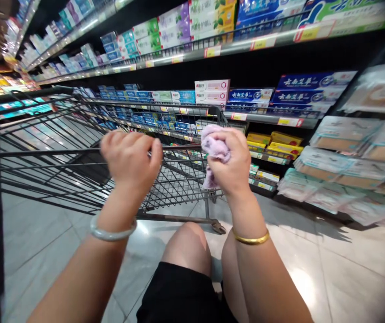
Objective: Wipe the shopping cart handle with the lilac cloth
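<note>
A black wire shopping cart (pixel 179 188) stands across the view, with a long dark rail running along its near side. My left hand (pixel 131 161) is closed round that rail near the middle, a pale bangle on its wrist. To its right, my right hand (pixel 231 157) grips a crumpled light-purple cloth (pixel 214 143) at the right end of the rail, near the cart's corner. Part of the cloth hangs below the fingers. A gold bangle circles the right wrist.
Behind the cart, shelves (pixel 179 56) hold rows of toothpaste boxes (pixel 251 96). Clear hanging packets (pixel 342 163) fill the right side. A cart wheel (pixel 218 228) rests on the grey tiled floor (pixel 279 278), near my bent knees.
</note>
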The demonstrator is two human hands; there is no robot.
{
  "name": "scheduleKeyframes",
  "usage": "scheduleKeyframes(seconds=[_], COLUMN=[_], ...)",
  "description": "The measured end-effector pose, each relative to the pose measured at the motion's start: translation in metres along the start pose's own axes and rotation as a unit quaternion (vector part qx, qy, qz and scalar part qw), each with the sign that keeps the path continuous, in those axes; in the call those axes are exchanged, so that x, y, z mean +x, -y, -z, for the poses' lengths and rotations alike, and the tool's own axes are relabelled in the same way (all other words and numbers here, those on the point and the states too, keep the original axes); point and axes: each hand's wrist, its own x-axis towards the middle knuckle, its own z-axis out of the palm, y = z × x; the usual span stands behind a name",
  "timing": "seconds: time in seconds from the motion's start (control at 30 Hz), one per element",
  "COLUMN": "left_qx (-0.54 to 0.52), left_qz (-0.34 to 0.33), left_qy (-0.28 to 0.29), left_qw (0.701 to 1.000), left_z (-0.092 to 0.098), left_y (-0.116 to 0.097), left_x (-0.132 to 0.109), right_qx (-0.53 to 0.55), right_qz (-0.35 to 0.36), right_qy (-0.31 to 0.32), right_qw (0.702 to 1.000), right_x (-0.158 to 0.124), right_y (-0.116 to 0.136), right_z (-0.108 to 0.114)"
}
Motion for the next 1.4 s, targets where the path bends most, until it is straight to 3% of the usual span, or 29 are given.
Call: scheduleKeyframes(seconds=[0.17, 0.23, 0.33, 0.43, 0.53, 0.63, 0.77, 0.87, 0.97, 1.07, 1.17, 1.27, 1.4], left_qx=[-0.131, -0.141, -0.105, -0.073, -0.065, -0.056, -0.043, -0.035, -0.031, -0.023, -0.014, -0.008, 0.004], left_qz=[-0.065, -0.080, -0.074, -0.062, -0.054, -0.060, -0.071, -0.074, -0.071, -0.065, -0.061, -0.054, -0.027], left_qy=[0.082, 0.102, 0.082, 0.040, 0.033, 0.033, 0.025, 0.017, 0.012, 0.010, 0.010, 0.023, 0.040], left_qw=[0.986, 0.982, 0.988, 0.995, 0.996, 0.996, 0.996, 0.997, 0.997, 0.998, 0.998, 0.998, 0.999], left_z=[-0.013, -0.025, -0.044, -0.055, -0.057, -0.053, -0.049, -0.046, -0.044, -0.043, -0.040, -0.034, -0.021], left_y=[-0.080, -0.098, -0.110, -0.110, -0.106, -0.100, -0.092, -0.085, -0.078, -0.072, -0.065, -0.057, -0.055], left_x=[0.019, 0.021, 0.014, 0.007, 0.004, 0.003, 0.000, -0.004, -0.007, -0.009, -0.010, -0.010, -0.006], right_qx=[0.104, 0.096, 0.079, 0.152, 0.182, 0.152, 0.070, 0.088, 0.128, 0.091, 0.043, 0.079, 0.130], right_qz=[-0.092, -0.146, -0.256, -0.312, -0.220, -0.154, -0.255, -0.304, -0.251, -0.184, -0.229, -0.302, -0.238], right_qy=[-0.094, -0.130, -0.103, -0.091, -0.140, -0.125, -0.076, -0.047, -0.064, -0.052, -0.001, 0.024, -0.015], right_qw=[0.986, 0.976, 0.958, 0.933, 0.948, 0.968, 0.961, 0.948, 0.957, 0.977, 0.973, 0.950, 0.962], right_x=[0.006, 0.003, -0.007, -0.011, -0.005, -0.002, -0.014, -0.019, -0.015, -0.019, -0.033, -0.039, -0.033], right_y=[-0.033, -0.056, -0.080, -0.075, -0.055, -0.048, -0.068, -0.071, -0.054, -0.046, -0.057, -0.060, -0.040], right_z=[0.011, 0.010, 0.002, -0.008, -0.010, -0.010, -0.016, -0.020, -0.018, -0.020, -0.030, -0.039, -0.043])
